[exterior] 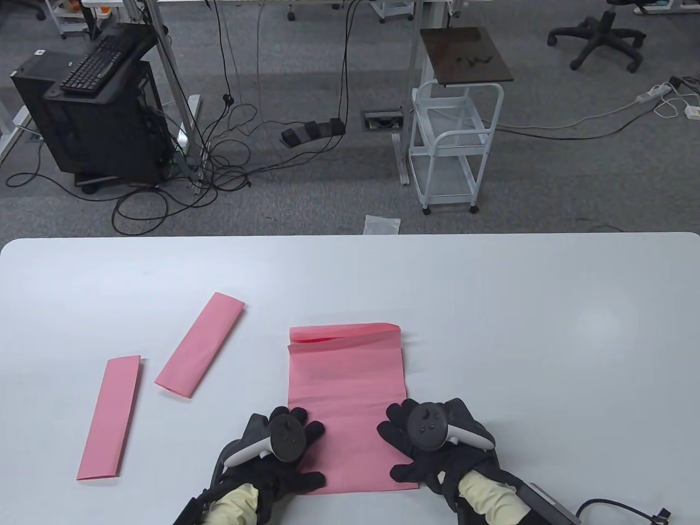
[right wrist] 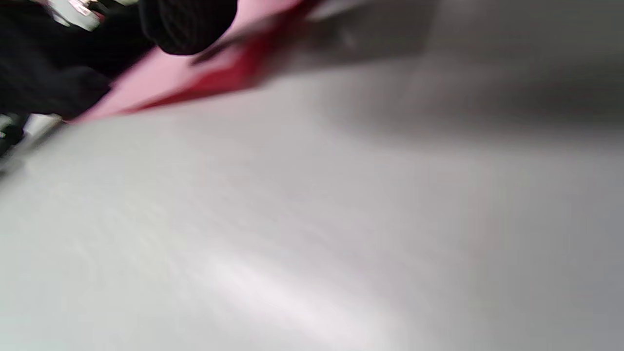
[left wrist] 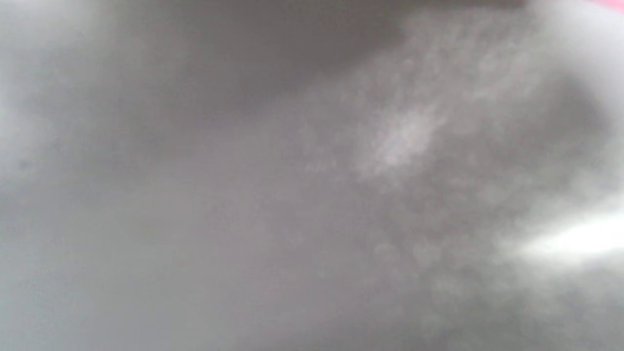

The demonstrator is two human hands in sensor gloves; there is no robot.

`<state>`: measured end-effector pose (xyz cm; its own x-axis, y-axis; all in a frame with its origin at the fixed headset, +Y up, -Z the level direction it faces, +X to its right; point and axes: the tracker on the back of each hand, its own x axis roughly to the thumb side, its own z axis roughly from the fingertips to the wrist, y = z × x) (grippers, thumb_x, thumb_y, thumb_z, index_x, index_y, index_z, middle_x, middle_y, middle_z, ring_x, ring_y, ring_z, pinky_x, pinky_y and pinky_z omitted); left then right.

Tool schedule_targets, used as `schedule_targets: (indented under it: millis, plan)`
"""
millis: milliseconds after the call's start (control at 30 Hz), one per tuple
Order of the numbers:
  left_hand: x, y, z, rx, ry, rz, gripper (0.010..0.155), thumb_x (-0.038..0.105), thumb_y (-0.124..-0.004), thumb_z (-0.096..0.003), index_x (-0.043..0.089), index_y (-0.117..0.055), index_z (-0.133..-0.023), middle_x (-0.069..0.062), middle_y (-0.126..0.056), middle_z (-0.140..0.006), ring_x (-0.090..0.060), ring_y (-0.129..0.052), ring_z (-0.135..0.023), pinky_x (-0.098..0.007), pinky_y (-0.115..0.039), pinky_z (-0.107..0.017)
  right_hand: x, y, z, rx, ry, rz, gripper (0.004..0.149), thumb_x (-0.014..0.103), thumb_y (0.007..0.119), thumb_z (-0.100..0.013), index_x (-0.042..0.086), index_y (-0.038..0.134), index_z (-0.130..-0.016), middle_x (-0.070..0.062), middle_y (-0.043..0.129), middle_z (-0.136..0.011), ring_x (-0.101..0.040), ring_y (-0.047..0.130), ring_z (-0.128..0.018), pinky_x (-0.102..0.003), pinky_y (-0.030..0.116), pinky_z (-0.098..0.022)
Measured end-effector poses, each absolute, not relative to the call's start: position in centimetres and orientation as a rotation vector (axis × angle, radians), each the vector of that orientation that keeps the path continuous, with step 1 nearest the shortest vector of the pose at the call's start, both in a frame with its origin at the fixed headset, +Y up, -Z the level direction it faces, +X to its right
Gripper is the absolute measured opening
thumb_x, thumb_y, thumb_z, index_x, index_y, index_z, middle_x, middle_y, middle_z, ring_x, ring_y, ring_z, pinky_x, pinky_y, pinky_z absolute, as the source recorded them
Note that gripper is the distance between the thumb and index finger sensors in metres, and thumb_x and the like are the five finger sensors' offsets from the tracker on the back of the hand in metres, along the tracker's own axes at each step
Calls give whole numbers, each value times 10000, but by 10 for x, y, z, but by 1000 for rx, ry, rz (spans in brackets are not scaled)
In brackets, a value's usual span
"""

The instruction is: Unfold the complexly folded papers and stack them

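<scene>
While both hands lay flat on the near end of the sheet (exterior: 345, 394), the left hand (exterior: 279, 443) on its left corner and the right hand (exterior: 432, 437) on its right, each grip was spread and pressing, not pinching. The sheet's long axis ran straight away from them on the table (exterior: 547, 328), its folded flap at the far end, about equally far from either hand. Two folded strips (exterior: 199, 344) lay to the left, nearer the left hand.

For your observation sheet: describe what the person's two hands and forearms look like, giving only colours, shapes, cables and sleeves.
Both the left hand and right hand wear black gloves. On the back of each sits a dark, rounded tracker with a white handle. Pale yellow sleeves cover both forearms. A black cable trails from a dark, flat unit by the right wrist.
</scene>
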<state>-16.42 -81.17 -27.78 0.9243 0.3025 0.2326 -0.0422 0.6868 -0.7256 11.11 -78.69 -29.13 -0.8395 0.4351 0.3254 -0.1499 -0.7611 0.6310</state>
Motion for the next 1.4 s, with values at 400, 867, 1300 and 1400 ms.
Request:
schedule_targets:
  millis: [400, 867, 1300, 1400]
  plan:
    - [-164, -812, -278, -797, -358, 198, 881, 699, -548, -455, 468, 129, -968, 150, 344, -971, -215, 350, -905, -502, 204, -595, 103, -802, -360, 432, 927, 2580, 607, 510, 699, -478, 562, 377, -990, 350, 137, -1117, 57, -6, -1037, -438, -121, -689]
    - [-163, -812, -278, -794, -358, 193, 880, 702, -544, -454, 467, 131, -966, 151, 344, -970, -216, 349, -906, -504, 202, -596, 99, -787, -348, 589, 794, 2633, 697, 546, 657, -485, 476, 263, -1056, 242, 8, -1142, -30, -136, -1019, -463, -156, -670]
    - [-163, -812, -277, -789, -358, 191, 877, 697, -548, -450, 469, 123, -967, 153, 337, -975, -224, 344, -908, -509, 198, -599, 62, -805, -412, 431, 973, 2584, 613, 549, 680, -477, 595, 331, -979, 344, 86, -1104, 55, -59, -1013, -436, -158, -675]
    - [-163, -812, -277, -788, -360, 191, 876, 697, -546, -454, 468, 124, -970, 150, 338, -977, -225, 344, -910, -510, 198, -600, 78, -804, -438, 240, 940, 2564, 586, 557, 678, -468, 581, 375, -970, 369, 104, -1092, 78, -57, -1012, -430, -149, -679]
